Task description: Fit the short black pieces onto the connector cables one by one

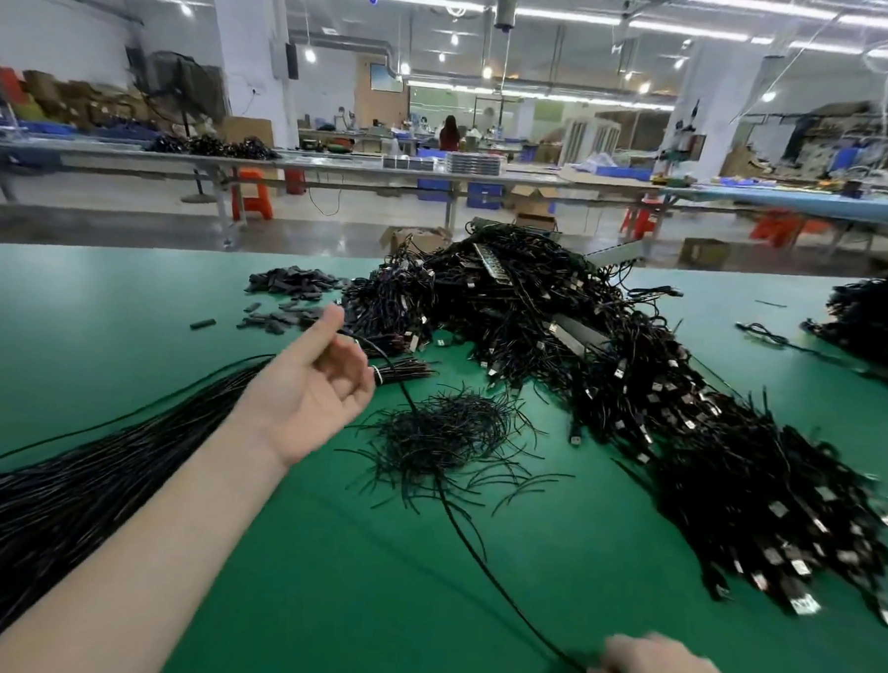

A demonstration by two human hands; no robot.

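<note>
A single black cable (453, 517) runs across the green table (315, 587) from my left hand (321, 386) down to my right hand (666, 672). My left hand is palm up with the thumb raised and the fingers curled over the cable's far end. At the bottom edge, blurred, my right hand pinches the cable's near part. The short black pieces (290, 282) lie in a loose heap beyond my left hand. A big pile of connector cables (635, 377) with metal plugs fills the middle and right.
A thick bundle of long black cables (63, 501) lies under my left forearm. A tangle of short thin black wires (442, 434) sits between my hands. Another cable heap (875, 317) is at the far right. Workbenches stand beyond the table.
</note>
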